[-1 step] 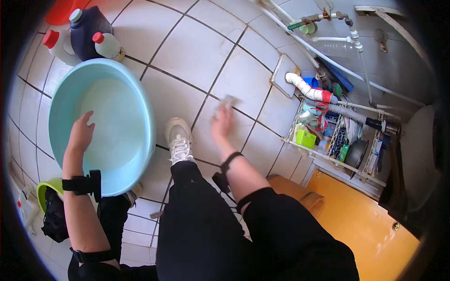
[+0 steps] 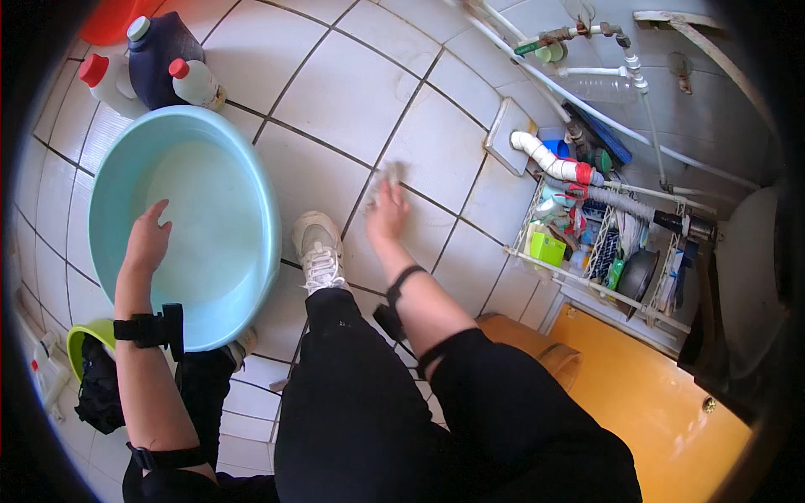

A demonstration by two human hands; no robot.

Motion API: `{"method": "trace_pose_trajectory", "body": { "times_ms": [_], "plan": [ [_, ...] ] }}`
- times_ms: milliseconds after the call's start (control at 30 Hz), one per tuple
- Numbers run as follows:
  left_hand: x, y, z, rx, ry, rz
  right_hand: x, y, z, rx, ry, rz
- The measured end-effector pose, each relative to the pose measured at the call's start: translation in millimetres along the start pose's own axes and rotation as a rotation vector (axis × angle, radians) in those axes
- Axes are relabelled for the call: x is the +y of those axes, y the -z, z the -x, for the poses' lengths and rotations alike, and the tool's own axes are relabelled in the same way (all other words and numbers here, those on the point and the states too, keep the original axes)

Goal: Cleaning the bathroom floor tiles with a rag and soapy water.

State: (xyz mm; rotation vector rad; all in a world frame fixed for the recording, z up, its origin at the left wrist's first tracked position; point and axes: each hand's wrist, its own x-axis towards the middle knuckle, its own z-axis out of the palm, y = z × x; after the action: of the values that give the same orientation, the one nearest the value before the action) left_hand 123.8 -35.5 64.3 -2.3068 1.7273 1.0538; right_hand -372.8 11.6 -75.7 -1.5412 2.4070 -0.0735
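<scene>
Three bottles (image 2: 151,63) stand upper left above an empty turquoise basin (image 2: 243,176); left hand (image 2: 149,239) rests open inside, right hand (image 2: 387,210) clasps a pale cloth (image 2: 381,178).

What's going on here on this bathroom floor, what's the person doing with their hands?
A person crouches on a white tiled floor. Their right hand presses a small pale cloth or sponge against a tile, just ahead of their white sneaker. Their left hand rests open inside a light blue basin. Cleaning bottles stand behind the basin, and a wire rack of supplies sits to the right.
</scene>
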Motion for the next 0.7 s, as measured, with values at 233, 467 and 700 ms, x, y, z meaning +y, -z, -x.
{"method": "trace_pose_trajectory", "body": {
  "times_ms": [233,467,700],
  "plan": [
    [-47.2,18.9,-5.2,0.029,0.082,0.028,27.0,49.6,29.7,-0.005,-0.186,-0.931],
    [-41.7,-52.9,-58.8,0.143,0.016,0.008,223.2,5.5,87.0,-0.025,-0.641,-0.165],
    [-107.3,-54.6,-76.0,0.226,-0.020,-0.143,-53.7,-57.3,14.5,0.115,-0.025,-0.530]
  ]
}}
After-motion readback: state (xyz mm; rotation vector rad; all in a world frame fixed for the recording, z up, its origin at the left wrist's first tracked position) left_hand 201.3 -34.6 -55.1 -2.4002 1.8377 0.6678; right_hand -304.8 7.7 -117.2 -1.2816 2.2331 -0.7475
